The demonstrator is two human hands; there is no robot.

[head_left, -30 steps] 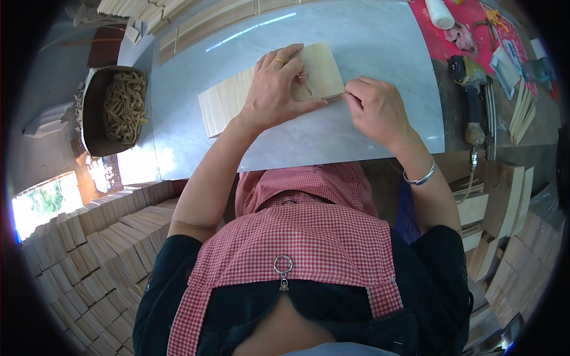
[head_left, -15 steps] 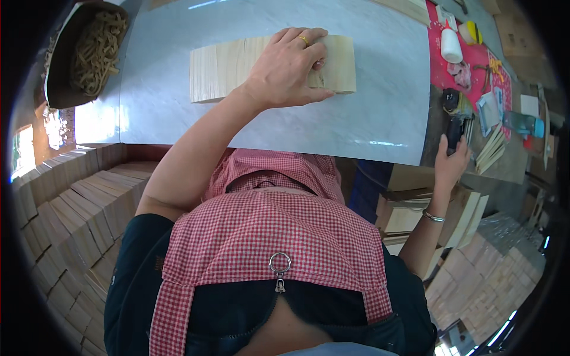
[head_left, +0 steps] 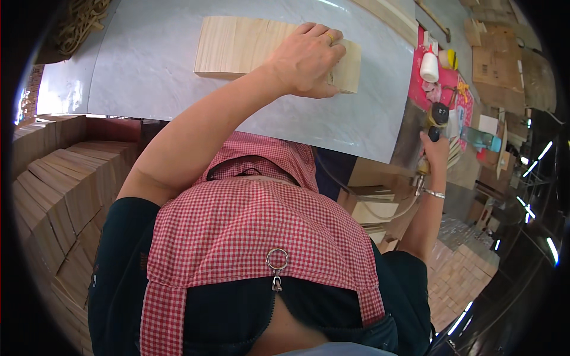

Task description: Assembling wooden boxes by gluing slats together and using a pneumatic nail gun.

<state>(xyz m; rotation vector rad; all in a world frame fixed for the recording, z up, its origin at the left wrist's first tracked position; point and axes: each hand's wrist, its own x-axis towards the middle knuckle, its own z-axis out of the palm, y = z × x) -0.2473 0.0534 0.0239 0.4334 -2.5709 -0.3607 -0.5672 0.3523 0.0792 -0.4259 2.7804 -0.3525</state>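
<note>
A pale wooden block (head_left: 231, 47) lies across the grey marbled tabletop. My left hand (head_left: 309, 62) is closed over its right end, fingers over the far edge and thumb at the near edge. Off to the right, my right hand (head_left: 438, 149) is wrapped round a black air-powered hand tool (head_left: 439, 113) with a rounded head. A metal fitting (head_left: 420, 183) and a pale hose (head_left: 399, 215) run from below that hand. My fingers hide part of the tool's body, so its exact kind does not show.
A white glue bottle (head_left: 428, 68) and a yellow tape roll (head_left: 450, 59) stand on a red cloth at the right. Rubber bands (head_left: 80, 26) fill a box at upper left. Wooden pieces (head_left: 59, 190) are stacked below left. A bluish clear bottle (head_left: 478, 138) lies far right.
The view has turned toward the right. My right hand has picked up the black tool and drawn it nearer the table's edge, bringing its hose into sight. My left hand stays on the block.
</note>
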